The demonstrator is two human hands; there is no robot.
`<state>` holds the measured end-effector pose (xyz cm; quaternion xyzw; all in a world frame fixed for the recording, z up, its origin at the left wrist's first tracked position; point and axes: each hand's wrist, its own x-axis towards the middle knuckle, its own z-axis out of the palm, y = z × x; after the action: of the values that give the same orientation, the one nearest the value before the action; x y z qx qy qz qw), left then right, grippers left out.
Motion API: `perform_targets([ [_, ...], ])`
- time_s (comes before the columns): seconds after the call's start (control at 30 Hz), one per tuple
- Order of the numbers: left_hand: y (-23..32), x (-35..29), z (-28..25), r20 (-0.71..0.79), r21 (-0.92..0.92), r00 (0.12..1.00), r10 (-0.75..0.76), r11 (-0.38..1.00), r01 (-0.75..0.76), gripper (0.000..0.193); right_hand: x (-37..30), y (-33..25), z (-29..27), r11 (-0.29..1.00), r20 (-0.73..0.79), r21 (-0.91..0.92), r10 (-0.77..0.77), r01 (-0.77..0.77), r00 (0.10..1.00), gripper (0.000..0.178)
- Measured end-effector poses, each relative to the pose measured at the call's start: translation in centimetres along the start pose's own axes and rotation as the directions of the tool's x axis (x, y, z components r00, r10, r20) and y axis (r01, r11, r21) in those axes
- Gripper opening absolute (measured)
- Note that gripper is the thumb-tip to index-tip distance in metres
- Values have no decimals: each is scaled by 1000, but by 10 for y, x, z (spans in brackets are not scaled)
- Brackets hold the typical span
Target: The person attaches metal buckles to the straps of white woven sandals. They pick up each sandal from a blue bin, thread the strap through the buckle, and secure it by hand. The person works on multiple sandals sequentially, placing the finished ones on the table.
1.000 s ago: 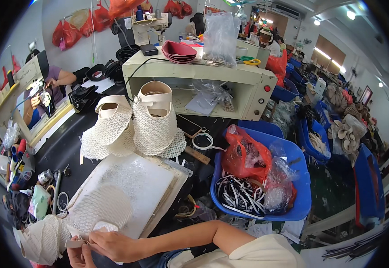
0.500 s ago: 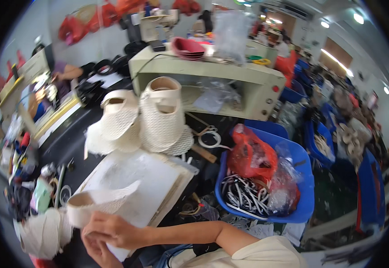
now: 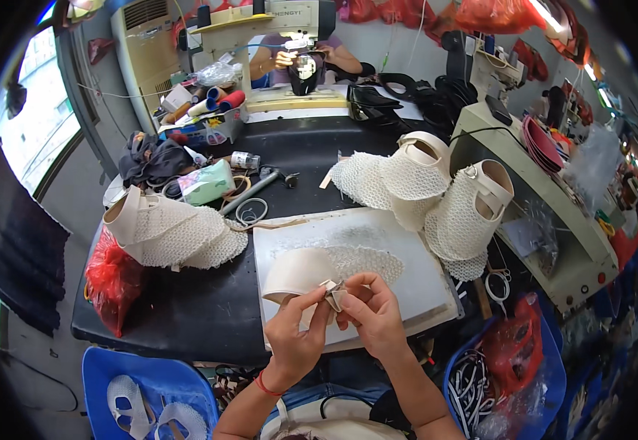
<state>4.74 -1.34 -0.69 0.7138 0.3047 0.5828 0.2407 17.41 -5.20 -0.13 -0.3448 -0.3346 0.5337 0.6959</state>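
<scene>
Both bare hands are meeting low over the bench, right in front of me, and they are working on a cream upper (image 3: 298, 271). The upper is lying over the white board (image 3: 429, 293), its smooth band curving toward the left and its mesh part spreading toward the right. The left hand (image 3: 298, 339), with a red cord circling its wrist, is pinching a small pale strap (image 3: 336, 301) beside a metal buckle (image 3: 329, 284) between thumb and forefinger. The right hand (image 3: 378, 317) is pressing thumb and finger together on the same strap from the other side; its lower fingers are curling under, and I can't tell what they are touching. To the left, a stack of uppers (image 3: 176, 233) is leaning over a red bag (image 3: 114, 282) on the black bench (image 3: 187, 312). Two more stacks are standing beyond the board: the nearer (image 3: 469, 213) by its right corner, the farther (image 3: 407, 176) just behind. A hammer (image 3: 251, 192) is lying near a green packet (image 3: 207, 183). Blue bins are flanking the person below: the left bin (image 3: 150, 360) is holding pale pieces (image 3: 130, 403), the right bin (image 3: 556, 374) cords and a red bag. Across the bench, a worker (image 3: 345, 60) is sitting behind a sewing machine (image 3: 235, 40).
</scene>
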Motion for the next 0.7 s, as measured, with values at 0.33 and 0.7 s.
perform_targets([
  [0.33, 0, 11, -11, 95, 5, 995, 28, 1000, -29, 22, 7, 3, 0, 989, 53, -143, -14, 21, 999, 18],
  [0.7, 8, 13, -10, 153, -12, 986, 59, 998, -58, 18, 7, 14, 0, 953, -85, -264, -178, 150, 980, 19],
])
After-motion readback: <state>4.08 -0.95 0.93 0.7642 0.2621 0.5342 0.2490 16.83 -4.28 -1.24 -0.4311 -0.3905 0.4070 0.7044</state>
